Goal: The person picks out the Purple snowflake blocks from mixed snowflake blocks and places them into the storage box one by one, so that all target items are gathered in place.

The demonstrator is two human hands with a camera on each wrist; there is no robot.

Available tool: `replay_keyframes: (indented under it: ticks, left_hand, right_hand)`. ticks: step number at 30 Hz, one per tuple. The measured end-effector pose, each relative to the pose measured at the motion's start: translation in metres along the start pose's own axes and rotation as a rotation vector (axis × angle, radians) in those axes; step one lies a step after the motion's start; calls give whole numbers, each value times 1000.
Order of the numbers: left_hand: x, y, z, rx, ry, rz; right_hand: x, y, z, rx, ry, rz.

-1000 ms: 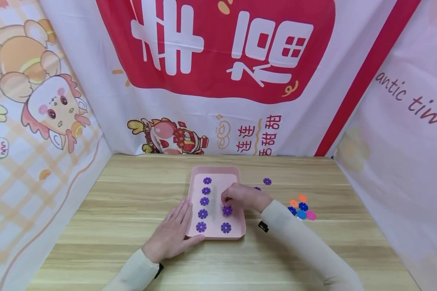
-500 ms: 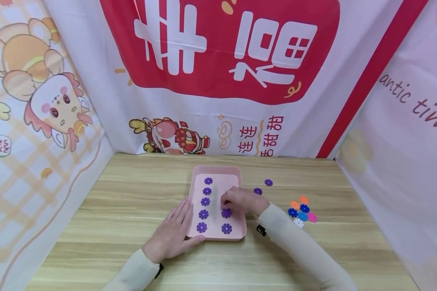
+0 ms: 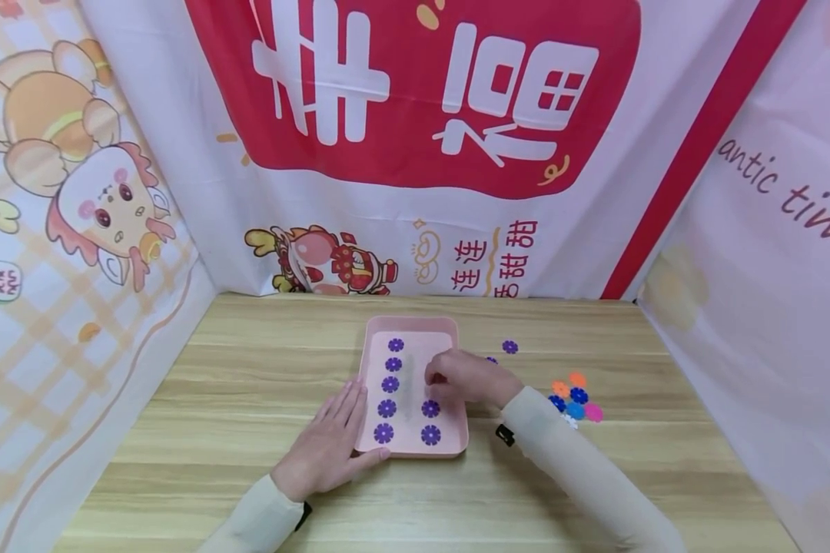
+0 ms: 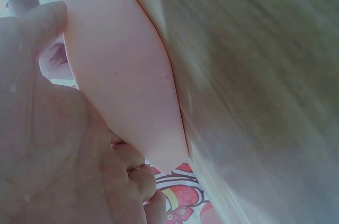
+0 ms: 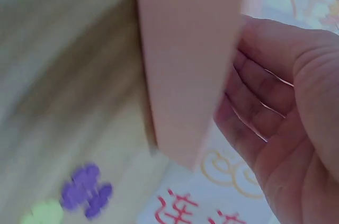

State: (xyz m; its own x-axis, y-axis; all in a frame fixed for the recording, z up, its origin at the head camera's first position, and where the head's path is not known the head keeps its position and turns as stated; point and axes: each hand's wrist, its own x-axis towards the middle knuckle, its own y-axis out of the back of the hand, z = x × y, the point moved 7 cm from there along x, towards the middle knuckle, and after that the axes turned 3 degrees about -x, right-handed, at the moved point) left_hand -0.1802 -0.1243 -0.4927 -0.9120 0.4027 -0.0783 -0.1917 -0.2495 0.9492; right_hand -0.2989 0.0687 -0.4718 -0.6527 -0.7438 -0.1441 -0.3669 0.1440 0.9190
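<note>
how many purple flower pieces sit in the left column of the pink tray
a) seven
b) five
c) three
b, the head view shows five purple flower pieces in a line down the left side of the pink tray, beside the left hand.

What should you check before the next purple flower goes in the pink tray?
1. Left hand steadies tray: ok, it rests flat against the edge.
2. Left column full: ok, five flowers, top one.
3. Right column: not ok, only two, the higher one.
4. Spare purple flower on table: ok.
5. Right hand free: cannot tell, fingers curl over the tray.
</note>
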Motion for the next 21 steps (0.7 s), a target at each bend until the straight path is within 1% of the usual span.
replay_keyframes:
  ticks: [5, 8, 12, 16, 21]
  left_hand:
    - [0, 1, 1, -4, 3, -4]
    - [0, 1, 1, -8, 2, 0]
    - [0, 0, 0, -1, -2, -1]
    - [0, -1, 0, 1, -6, -1]
    - [0, -1, 0, -10, -4, 2]
  right_hand:
    - [-12, 30, 11, -34, -37, 67]
    - [-20, 47, 20, -66, -25, 111]
    - [-32, 60, 35, -110, -17, 148]
    - [-41, 59, 53, -105, -55, 121]
    - [-51, 44, 73, -50, -148, 62]
